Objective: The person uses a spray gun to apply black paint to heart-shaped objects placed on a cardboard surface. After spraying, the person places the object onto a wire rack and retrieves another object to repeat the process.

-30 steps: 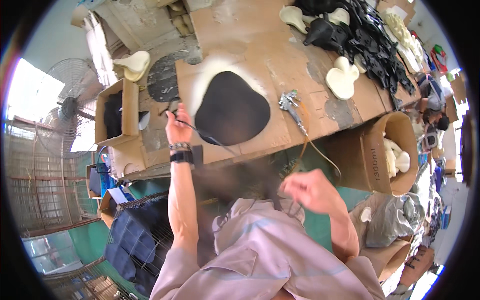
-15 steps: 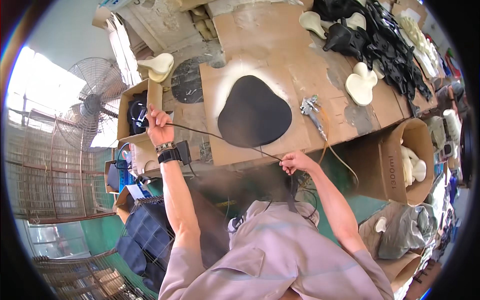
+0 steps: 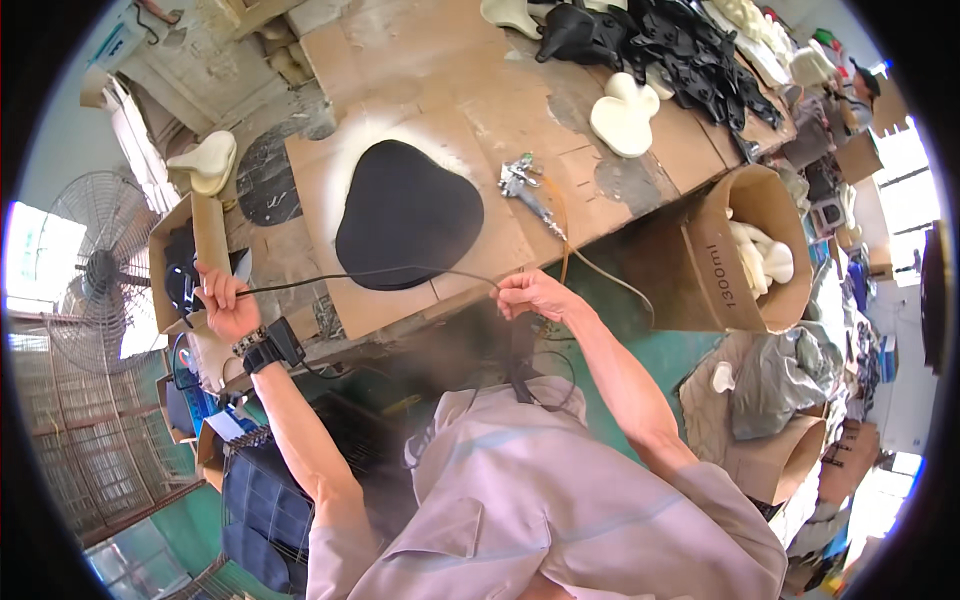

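A thin black cord [image 3: 340,276] stretches between my hands in front of the work table. My left hand [image 3: 230,303] grips one end beside the open box at the table's left, with some fingers lifted off the cord. Farther along, my right hand [image 3: 538,295] pinches the cord just off the table's front edge, and the rest hangs down toward my lap. Behind the cord, a black rounded-triangular pad [image 3: 410,205] lies flat on a cardboard sheet [image 3: 318,170] marked with pale overspray. The cord crosses in front of its lower edge; whether they touch I cannot tell.
A spray gun [image 3: 530,196] with a hose lies right of the pad. Cream foam saddle pieces [image 3: 622,118] and a heap of black covers [image 3: 680,50] sit at the back right. A carton [image 3: 715,275] of foam stands right; a wire fan [image 3: 100,270] is left.
The view has turned rightward, so the table appears farther left. Both hands still hold the cord, which now bows upward slightly near my right hand.
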The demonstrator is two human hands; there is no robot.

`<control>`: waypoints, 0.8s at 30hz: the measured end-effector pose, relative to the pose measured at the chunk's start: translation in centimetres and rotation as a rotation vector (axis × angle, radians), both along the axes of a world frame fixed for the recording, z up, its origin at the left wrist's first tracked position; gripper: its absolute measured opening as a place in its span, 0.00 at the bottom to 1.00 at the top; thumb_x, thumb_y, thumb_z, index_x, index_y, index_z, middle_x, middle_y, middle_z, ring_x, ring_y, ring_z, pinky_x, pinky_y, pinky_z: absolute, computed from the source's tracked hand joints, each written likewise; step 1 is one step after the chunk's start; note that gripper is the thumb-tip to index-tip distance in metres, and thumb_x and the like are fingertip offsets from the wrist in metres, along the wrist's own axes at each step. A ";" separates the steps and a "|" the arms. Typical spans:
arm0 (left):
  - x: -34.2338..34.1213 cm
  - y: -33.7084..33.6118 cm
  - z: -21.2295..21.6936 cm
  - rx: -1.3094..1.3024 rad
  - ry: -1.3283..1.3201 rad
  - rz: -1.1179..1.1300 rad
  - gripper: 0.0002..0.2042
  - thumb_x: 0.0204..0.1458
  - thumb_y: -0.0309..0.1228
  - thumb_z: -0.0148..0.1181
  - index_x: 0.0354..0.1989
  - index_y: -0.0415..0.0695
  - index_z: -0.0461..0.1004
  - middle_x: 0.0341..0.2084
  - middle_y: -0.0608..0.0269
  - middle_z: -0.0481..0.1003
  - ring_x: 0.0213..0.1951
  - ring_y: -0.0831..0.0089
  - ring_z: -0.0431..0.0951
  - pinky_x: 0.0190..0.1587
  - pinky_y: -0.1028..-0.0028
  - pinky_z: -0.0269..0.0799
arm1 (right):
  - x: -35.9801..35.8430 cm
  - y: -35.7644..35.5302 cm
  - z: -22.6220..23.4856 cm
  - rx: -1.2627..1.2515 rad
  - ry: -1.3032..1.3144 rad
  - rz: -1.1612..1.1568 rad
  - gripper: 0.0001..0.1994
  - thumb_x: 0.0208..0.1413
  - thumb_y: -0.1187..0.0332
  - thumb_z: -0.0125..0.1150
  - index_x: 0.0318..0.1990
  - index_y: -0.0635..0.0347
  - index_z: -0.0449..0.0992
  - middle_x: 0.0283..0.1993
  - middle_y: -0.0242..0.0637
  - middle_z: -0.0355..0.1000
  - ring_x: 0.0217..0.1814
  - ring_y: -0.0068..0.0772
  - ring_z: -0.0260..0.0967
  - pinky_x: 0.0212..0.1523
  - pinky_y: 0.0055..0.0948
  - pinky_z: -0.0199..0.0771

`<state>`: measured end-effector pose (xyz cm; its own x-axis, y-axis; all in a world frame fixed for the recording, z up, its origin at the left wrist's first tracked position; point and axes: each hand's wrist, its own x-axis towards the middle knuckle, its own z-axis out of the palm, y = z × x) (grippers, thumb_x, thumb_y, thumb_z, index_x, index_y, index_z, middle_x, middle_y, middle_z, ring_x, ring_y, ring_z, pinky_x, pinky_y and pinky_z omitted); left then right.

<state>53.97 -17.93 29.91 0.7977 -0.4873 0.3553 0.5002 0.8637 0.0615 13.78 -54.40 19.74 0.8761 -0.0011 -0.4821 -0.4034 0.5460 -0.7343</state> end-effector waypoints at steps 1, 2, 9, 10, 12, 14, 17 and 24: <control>0.0 -0.3 0.5 0.000 -0.012 -0.007 0.21 0.66 0.30 0.54 0.63 0.30 0.64 0.28 0.67 0.64 0.23 0.80 0.59 0.25 0.79 0.57 | -0.2 0.2 0.0 -0.018 0.003 0.014 0.12 0.61 0.68 0.66 0.49 0.63 0.78 0.37 0.34 0.79 0.37 0.24 0.77 0.40 0.27 0.80; -0.1 -0.6 0.9 0.000 -0.024 -0.012 0.21 0.66 0.30 0.54 0.63 0.30 0.64 0.27 0.67 0.64 0.23 0.80 0.59 0.25 0.79 0.57 | -0.5 0.5 -0.1 -0.037 0.008 0.032 0.14 0.61 0.68 0.66 0.51 0.63 0.78 0.38 0.34 0.79 0.38 0.24 0.78 0.41 0.27 0.80; 1.7 -1.5 3.3 0.119 -0.065 0.046 0.18 0.67 0.31 0.53 0.59 0.30 0.67 0.25 0.68 0.64 0.20 0.81 0.56 0.21 0.79 0.54 | -1.0 4.8 -2.2 -0.049 0.054 0.159 0.22 0.62 0.70 0.62 0.62 0.66 0.71 0.49 0.40 0.79 0.47 0.29 0.78 0.46 0.30 0.81; 2.0 -1.4 3.5 0.159 -0.063 0.065 0.18 0.67 0.31 0.53 0.59 0.31 0.67 0.25 0.67 0.64 0.20 0.81 0.56 0.21 0.79 0.54 | -0.9 5.6 -2.4 -0.047 0.080 0.186 0.22 0.62 0.70 0.61 0.63 0.67 0.70 0.49 0.41 0.79 0.47 0.29 0.78 0.46 0.30 0.81; 2.3 -0.9 3.9 0.278 -0.049 0.123 0.18 0.67 0.33 0.53 0.58 0.32 0.68 0.26 0.67 0.64 0.18 0.81 0.55 0.20 0.79 0.52 | -0.9 6.8 -2.8 -0.057 0.119 0.261 0.24 0.63 0.70 0.59 0.65 0.69 0.67 0.51 0.44 0.78 0.47 0.31 0.78 0.46 0.31 0.82; 2.5 -0.2 3.8 0.441 -0.095 0.170 0.18 0.68 0.36 0.53 0.57 0.34 0.69 0.26 0.68 0.65 0.18 0.82 0.55 0.19 0.80 0.51 | -0.9 7.1 -3.3 -0.080 0.131 0.252 0.23 0.64 0.70 0.57 0.65 0.69 0.68 0.49 0.44 0.79 0.44 0.31 0.78 0.44 0.31 0.82; 1.8 0.1 3.7 0.678 -0.143 0.256 0.18 0.68 0.39 0.53 0.56 0.36 0.71 0.27 0.68 0.66 0.18 0.84 0.54 0.18 0.81 0.50 | -0.7 6.8 -3.4 -0.094 0.136 0.164 0.21 0.65 0.70 0.55 0.63 0.69 0.69 0.49 0.43 0.79 0.44 0.31 0.78 0.43 0.31 0.82; -1.1 -1.0 6.0 0.919 -0.183 0.377 0.34 0.61 0.61 0.50 0.56 0.38 0.72 0.30 0.67 0.72 0.17 0.84 0.56 0.17 0.82 0.49 | 0.1 4.4 -1.0 -0.250 0.089 -0.079 0.17 0.66 0.66 0.57 0.57 0.68 0.75 0.42 0.38 0.79 0.37 0.26 0.76 0.37 0.29 0.80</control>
